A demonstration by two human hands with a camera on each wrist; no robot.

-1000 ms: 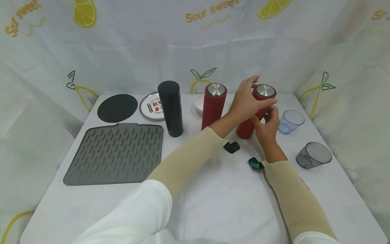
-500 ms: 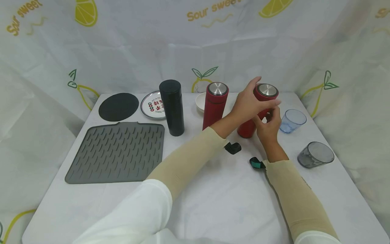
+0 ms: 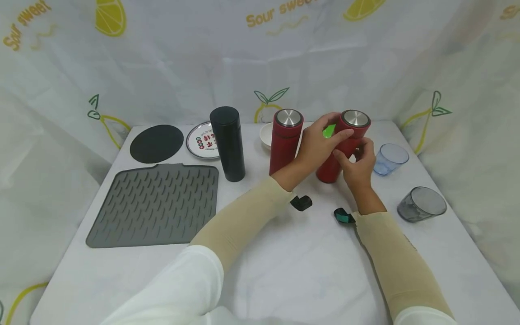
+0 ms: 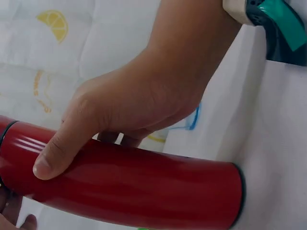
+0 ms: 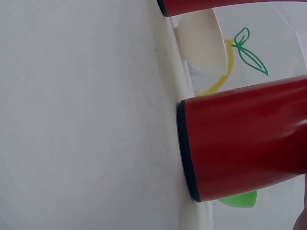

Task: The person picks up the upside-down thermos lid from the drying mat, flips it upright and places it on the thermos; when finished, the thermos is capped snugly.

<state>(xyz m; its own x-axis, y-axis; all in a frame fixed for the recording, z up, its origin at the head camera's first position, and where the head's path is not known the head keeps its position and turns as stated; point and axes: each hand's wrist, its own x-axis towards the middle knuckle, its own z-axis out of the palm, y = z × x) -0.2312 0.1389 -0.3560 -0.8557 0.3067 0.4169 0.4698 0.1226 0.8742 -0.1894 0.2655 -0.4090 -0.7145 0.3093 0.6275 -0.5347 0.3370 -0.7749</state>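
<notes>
A red thermos [image 3: 331,164] with a brushed-steel top stands upright at the right rear of the table. My left hand [image 3: 321,140] holds it near the lid, thumb across the front. Lower down, my right hand [image 3: 357,167] grips the right side of the body. The left wrist view shows that right hand [image 4: 129,100] with its thumb on the red wall, while only fingertips of my left hand [image 4: 12,211] appear at the corner. In the right wrist view, the thermos base [image 5: 189,153] rests on the white cloth and the hands are mostly cut off.
Left of it stand a second red thermos [image 3: 284,149] and a black thermos [image 3: 228,146]. Behind are a white bowl [image 3: 266,135], a bright green item [image 3: 329,131], a printed plate [image 3: 203,142] and a black disc [image 3: 156,143]. Glasses [image 3: 420,205] stand right; a grey mat [image 3: 158,203] lies left.
My left hand has slid down and slightly left from the thermos lid, its raised fingers now lower. The green item behind has come into view. The right hand stays nearly in place.
</notes>
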